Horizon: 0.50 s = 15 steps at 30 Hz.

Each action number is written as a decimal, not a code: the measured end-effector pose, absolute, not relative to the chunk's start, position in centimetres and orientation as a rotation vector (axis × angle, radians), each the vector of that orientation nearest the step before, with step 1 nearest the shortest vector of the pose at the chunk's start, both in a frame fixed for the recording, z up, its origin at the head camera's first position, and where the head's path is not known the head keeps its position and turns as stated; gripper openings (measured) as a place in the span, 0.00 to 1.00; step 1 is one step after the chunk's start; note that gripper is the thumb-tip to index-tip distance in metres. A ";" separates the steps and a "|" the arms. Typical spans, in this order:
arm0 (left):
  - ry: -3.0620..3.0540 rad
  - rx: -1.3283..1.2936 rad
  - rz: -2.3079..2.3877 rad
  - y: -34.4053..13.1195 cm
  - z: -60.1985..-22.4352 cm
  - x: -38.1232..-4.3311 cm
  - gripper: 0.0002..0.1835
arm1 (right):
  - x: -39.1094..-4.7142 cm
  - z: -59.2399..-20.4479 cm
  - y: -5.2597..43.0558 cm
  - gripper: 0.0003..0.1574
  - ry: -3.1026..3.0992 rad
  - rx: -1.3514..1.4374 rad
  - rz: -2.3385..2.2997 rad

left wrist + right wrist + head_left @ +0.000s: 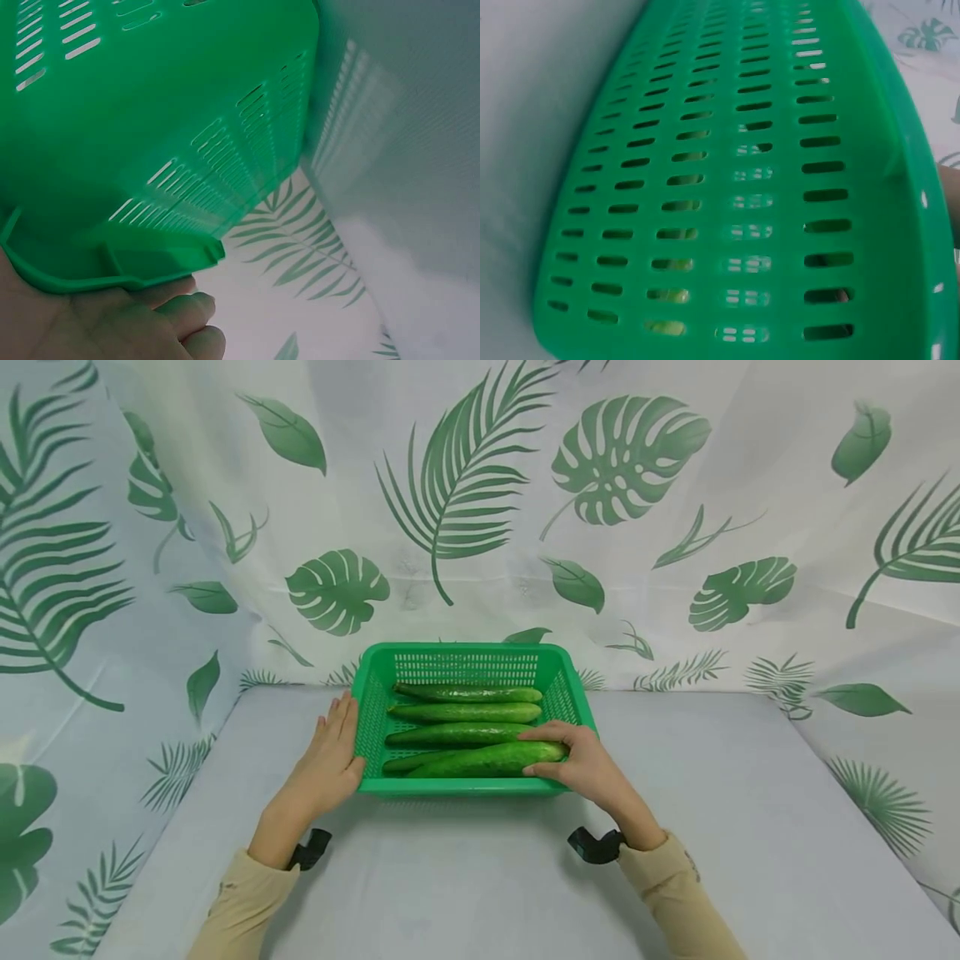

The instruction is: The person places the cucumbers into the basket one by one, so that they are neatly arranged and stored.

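A green plastic basket (457,787) holds several long cucumbers lying side by side. My right hand (588,767) grips the right end of the nearest cucumber (468,762), thumb on its near side and fingers over the top. This cucumber lies partly over another cucumber (405,763); three more cucumbers (468,712) lie behind. Against the basket's left rim rests my left hand (330,764), fingers straight. The left wrist view shows that hand (112,322) touching the rim from outside. In the right wrist view the basket wall (720,187) hides most of the right hand.
The basket stands on a pale table (450,877) near its back edge. Behind and beside the table hangs a white curtain (480,593) printed with green leaves. Black wrist cameras (596,845) sit at both cuffs.
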State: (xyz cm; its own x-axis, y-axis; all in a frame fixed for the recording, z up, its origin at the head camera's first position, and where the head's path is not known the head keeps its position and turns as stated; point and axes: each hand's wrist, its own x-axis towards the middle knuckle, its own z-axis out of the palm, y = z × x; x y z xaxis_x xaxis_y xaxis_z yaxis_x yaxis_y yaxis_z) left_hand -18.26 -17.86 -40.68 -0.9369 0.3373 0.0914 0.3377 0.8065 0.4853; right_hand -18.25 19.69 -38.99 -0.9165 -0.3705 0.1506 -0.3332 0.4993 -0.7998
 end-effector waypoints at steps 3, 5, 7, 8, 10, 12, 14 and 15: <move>-2.985 -0.558 -0.809 -17.8 -40.7 -18.2 0.41 | -18.2 -39.1 19.7 0.27 2.683 -0.605 -1.409; -2.984 -0.557 -0.810 -17.8 -40.7 -18.2 0.41 | -18.1 -39.1 19.7 0.27 2.694 -0.610 -1.392; -2.982 -0.558 -0.811 -17.7 -40.7 -18.2 0.41 | -18.1 -39.1 19.7 0.26 2.708 -0.614 -1.373; -2.981 -0.559 -0.810 -17.7 -40.7 -18.2 0.41 | -18.1 -39.1 19.7 0.26 2.717 -0.619 -1.361; -2.978 -0.559 -0.814 -17.7 -40.6 -18.1 0.41 | -18.1 -39.1 19.6 0.24 2.741 -0.634 -1.337; -2.973 -0.560 -0.811 -17.7 -40.5 -18.1 0.41 | -18.1 -39.2 19.5 0.21 2.742 -0.642 -1.342; -2.966 -0.560 -0.810 -17.7 -40.5 -18.1 0.41 | -18.1 -39.2 19.3 0.19 2.741 -0.659 -1.348; -2.964 -0.561 -0.810 -17.7 -40.5 -18.1 0.41 | -18.1 -39.2 19.3 0.18 2.741 -0.663 -1.351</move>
